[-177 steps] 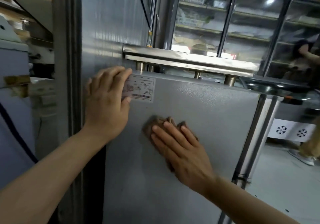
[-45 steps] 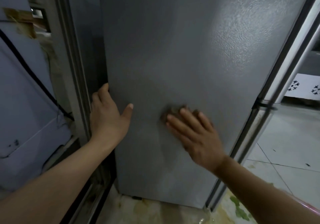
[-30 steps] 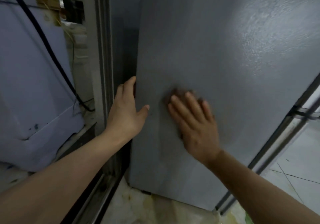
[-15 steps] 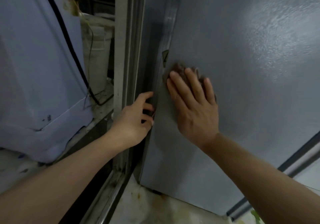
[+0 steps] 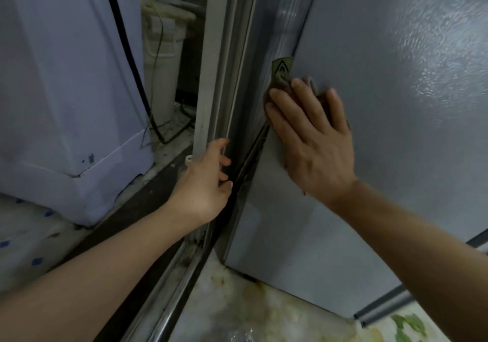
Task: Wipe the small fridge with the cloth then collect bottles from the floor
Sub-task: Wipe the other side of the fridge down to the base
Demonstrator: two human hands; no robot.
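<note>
The small grey fridge (image 5: 390, 82) fills the right of the head view, its side panel facing me. My right hand (image 5: 314, 141) lies flat with straight fingers on a brown cloth (image 5: 280, 84), pressing it against the panel's left edge just below a small yellow warning sticker (image 5: 282, 68). Most of the cloth is hidden under the hand. My left hand (image 5: 208, 183) hangs with loosely bent fingers in the narrow gap left of the fridge, beside a metal door frame (image 5: 214, 59), holding nothing. Something clear, perhaps plastic (image 5: 241, 337), shows at the bottom edge on the floor.
A white appliance (image 5: 60, 77) with a black cable (image 5: 126, 45) stands at the left. A white bucket (image 5: 163, 51) sits behind it. A metal floor rail (image 5: 169, 296) runs along the gap. The floor (image 5: 250, 304) under the fridge is stained.
My right hand has slid the cloth left and up to the fridge's left edge. My left hand let go of that edge and dropped into the gap. The view turned left.
</note>
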